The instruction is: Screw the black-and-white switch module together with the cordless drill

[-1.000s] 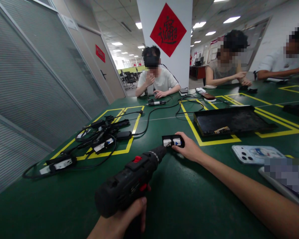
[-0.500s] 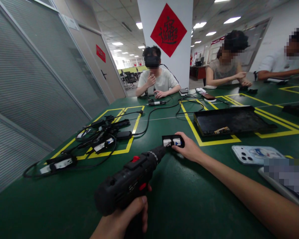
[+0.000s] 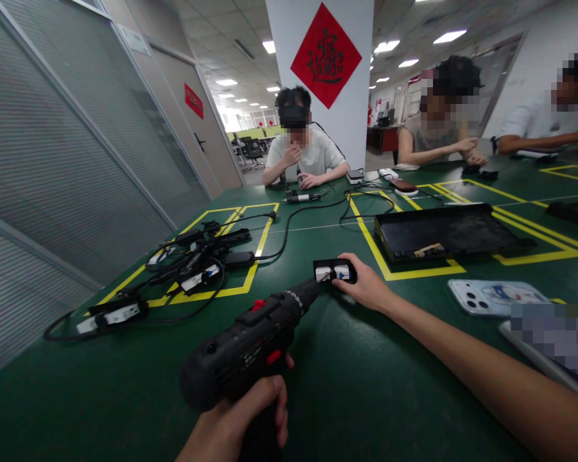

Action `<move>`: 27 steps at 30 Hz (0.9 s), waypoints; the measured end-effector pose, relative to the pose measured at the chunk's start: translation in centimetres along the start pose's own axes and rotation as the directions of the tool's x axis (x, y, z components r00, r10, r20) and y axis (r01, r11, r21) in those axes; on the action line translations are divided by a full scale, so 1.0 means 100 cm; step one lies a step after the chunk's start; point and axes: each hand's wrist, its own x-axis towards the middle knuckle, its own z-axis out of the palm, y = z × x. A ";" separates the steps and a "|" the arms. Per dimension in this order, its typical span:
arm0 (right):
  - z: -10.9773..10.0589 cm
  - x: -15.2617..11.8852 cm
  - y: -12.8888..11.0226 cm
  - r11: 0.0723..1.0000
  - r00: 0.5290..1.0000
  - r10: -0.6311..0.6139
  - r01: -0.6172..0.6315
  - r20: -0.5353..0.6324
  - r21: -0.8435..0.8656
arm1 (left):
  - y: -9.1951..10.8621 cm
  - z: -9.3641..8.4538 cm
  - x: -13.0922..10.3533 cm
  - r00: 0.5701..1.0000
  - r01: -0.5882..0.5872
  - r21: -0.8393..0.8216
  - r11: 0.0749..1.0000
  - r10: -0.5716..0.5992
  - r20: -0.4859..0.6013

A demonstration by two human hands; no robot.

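Note:
My left hand (image 3: 255, 410) is wrapped round the handle of a black cordless drill (image 3: 250, 346) with red switches. The drill points forward and right. Its bit (image 3: 324, 277) reaches the face of a small black case (image 3: 322, 264) with white and blue parts inside; whether the tip touches cannot be made out. My right hand (image 3: 361, 282) grips the case by its right end, thumb in front, holding it on its edge at the green table (image 3: 356, 366). The case's back and the drill's lower handle are hidden.
Left lies a heap of black cabled devices (image 3: 197, 263). A black tray (image 3: 453, 234) with a small brownish piece stands right, near a phone (image 3: 496, 298) and a partly blurred flat device (image 3: 534, 353). Farther back are a pen-shaped tool (image 3: 303, 198), cables and several seated people.
The drill's rear end has shifted very slightly left. Its bit stays at the case, and my right hand keeps the same hold.

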 end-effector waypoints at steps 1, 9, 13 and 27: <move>0.000 0.000 0.000 1.000 1.000 -0.005 0.005 -0.003 0.000 | 0.000 0.000 0.000 1.000 -0.007 0.002 1.000 0.007 -0.006; -0.001 0.000 -0.001 1.000 1.000 -0.013 0.013 -0.001 -0.004 | 0.003 0.003 -0.003 1.000 -0.011 -0.006 1.000 0.011 -0.028; 0.000 0.001 0.000 1.000 1.000 -0.011 0.011 -0.001 -0.001 | 0.003 0.003 -0.003 0.999 0.009 0.016 1.000 -0.008 -0.038; 0.001 0.000 0.000 1.000 1.000 -0.020 0.021 -0.013 0.009 | 0.004 0.002 -0.004 1.000 0.003 -0.007 1.000 -0.004 -0.029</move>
